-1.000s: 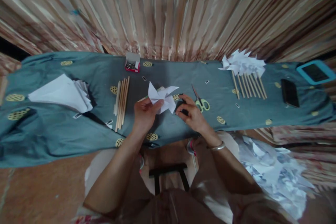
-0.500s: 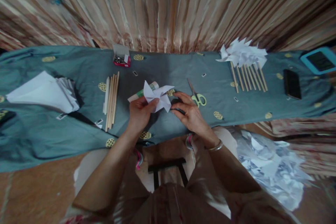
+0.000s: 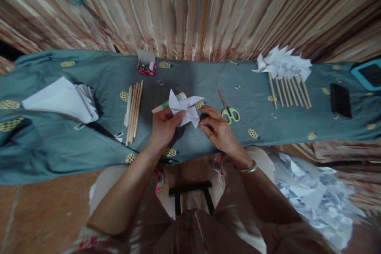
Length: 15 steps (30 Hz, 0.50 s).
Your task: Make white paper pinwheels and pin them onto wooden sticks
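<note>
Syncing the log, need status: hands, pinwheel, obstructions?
Left hand pinches white paper pinwheel. Right hand at its lower-right edge, contact unclear. Scissors just beyond right hand, seemingly not blocking.

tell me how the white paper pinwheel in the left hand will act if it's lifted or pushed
The pinwheel is probably very light, as it looks made of folded paper. Its pointed blades would likely bend or crease under a push, since they jut out beyond the grip of the left hand. With that uneven, splayed shape, it seems unlikely to roll.

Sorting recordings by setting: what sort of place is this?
Possibly a home craft corner: a pineapple-print cloth spread out, a curtain hanging behind it, and a row of paper pinwheels.
</note>
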### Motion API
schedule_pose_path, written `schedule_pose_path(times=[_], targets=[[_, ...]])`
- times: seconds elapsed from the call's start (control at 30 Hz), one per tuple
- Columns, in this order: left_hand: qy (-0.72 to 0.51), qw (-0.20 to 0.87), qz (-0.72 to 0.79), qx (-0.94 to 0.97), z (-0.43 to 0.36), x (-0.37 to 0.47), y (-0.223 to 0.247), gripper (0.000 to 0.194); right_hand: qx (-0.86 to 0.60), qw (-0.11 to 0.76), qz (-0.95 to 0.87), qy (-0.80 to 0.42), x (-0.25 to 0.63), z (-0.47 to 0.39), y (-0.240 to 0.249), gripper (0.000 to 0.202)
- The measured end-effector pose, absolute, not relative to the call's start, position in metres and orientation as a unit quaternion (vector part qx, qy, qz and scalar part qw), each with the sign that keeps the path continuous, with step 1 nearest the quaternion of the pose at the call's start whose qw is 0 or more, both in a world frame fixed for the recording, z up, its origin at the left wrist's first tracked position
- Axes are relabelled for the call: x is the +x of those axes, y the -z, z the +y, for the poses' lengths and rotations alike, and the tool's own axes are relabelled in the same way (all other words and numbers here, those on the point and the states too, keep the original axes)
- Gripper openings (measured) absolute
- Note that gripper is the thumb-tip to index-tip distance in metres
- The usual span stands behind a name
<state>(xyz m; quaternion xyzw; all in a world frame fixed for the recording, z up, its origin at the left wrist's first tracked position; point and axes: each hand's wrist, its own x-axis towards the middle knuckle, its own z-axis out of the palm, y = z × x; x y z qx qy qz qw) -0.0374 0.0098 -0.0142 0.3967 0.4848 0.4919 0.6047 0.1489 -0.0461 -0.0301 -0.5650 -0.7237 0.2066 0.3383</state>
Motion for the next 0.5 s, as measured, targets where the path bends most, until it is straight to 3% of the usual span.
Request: schedule_pose_path(times=[0.2,0.4,0.5], targets=[[-0.497,0.593,0.49,0.403,0.009,-0.035,0.012,0.022,-0.584,0.355,-0.702,-0.202,0.149,-0.05,0.029,0.012],[-0.494,0.56,0.491,0.448,0.008,-0.032,0.016,0.014,-0.581,0.452,-0.629,-0.25,0.154,-0.053,0.005,0.004],[-0.487,0.559,0.473,0.476,0.003,-0.027,0.017,0.013,-0.556,0.462,-0.64,-0.26,0.149,-0.057,-0.008,0.004]])
